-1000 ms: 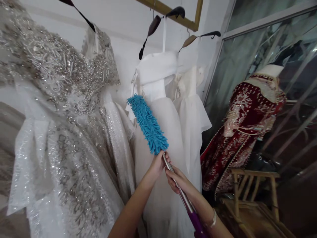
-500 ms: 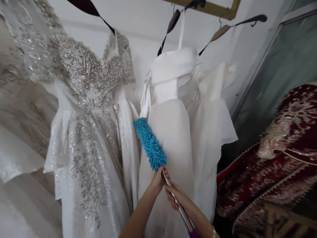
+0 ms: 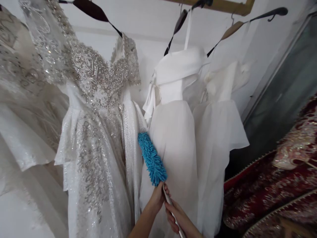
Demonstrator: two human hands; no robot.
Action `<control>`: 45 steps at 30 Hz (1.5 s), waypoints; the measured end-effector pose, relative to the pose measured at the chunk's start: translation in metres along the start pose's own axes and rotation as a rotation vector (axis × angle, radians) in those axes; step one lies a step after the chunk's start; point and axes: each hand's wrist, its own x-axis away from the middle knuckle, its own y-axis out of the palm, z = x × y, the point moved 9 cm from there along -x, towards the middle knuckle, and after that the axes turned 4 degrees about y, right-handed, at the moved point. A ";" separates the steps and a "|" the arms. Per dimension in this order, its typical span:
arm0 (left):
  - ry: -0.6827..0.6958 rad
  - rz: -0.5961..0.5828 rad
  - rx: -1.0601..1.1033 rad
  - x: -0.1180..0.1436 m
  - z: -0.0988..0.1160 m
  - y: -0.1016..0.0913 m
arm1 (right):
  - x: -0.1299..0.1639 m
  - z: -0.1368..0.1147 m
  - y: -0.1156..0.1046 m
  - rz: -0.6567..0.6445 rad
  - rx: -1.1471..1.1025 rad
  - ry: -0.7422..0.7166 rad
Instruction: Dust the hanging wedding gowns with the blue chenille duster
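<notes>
At the far left of your view hangs a lace gown [image 3: 22, 99], pale and patterned, its skirt spreading toward the lower corner. Just beside it is the beaded gown [image 3: 96, 109], its bodice thick with silver beads and sequins, hung from a dark hanger [image 3: 91, 10] that runs up to the top edge. Its glittering skirt panels fall straight down, and the right-hand panel lies just beside the duster.

The blue duster head [image 3: 152, 158] is tilted, its tip up and to the left, and it lies in the gap between the beaded gown and the plain white gown [image 3: 173, 132], touching the white gown's skirt along its left edge. A metal handle [image 3: 170, 206] runs down and to the right from the head toward the bottom edge.

Your left hand [image 3: 157, 198] comes up from below and is wrapped around the handle right under the fluffy head, fingers curled tight on it. Your right hand [image 3: 177, 218] grips the same handle just below, fingers closed over the metal, and the two hands nearly touch.

To the right of the plain white gown hangs a sheer ruffled gown [image 3: 218, 125], on a wooden hanger [image 3: 235, 28], with its skirt overlapping the plain one's. Both hangers hook onto a gold rail [image 3: 228, 6] at the top. Behind them stands a white wall [image 3: 148, 19]. Further right is a dark glass panel [image 3: 287, 99], and at the lower right a red embroidered garment [image 3: 272, 185] with gold patterning, well apart from your hands.
</notes>
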 end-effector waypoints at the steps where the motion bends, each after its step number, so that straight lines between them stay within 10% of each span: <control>1: 0.007 -0.041 -0.022 0.004 0.005 0.007 | 0.004 -0.005 0.002 -0.004 -0.002 -0.007; 14: 0.214 -0.400 -0.236 0.031 0.113 0.118 | 0.035 -0.146 0.016 -0.039 0.024 -0.270; 36: -0.020 -0.050 0.003 -0.011 -0.020 -0.031 | -0.004 0.022 0.002 0.122 0.072 -0.005; 40: 0.034 -0.117 -0.016 -0.001 -0.002 -0.016 | 0.006 -0.002 0.008 0.134 0.152 -0.065; 45: 0.100 -0.363 -0.144 0.018 0.051 0.051 | 0.023 -0.065 0.010 0.123 0.167 -0.191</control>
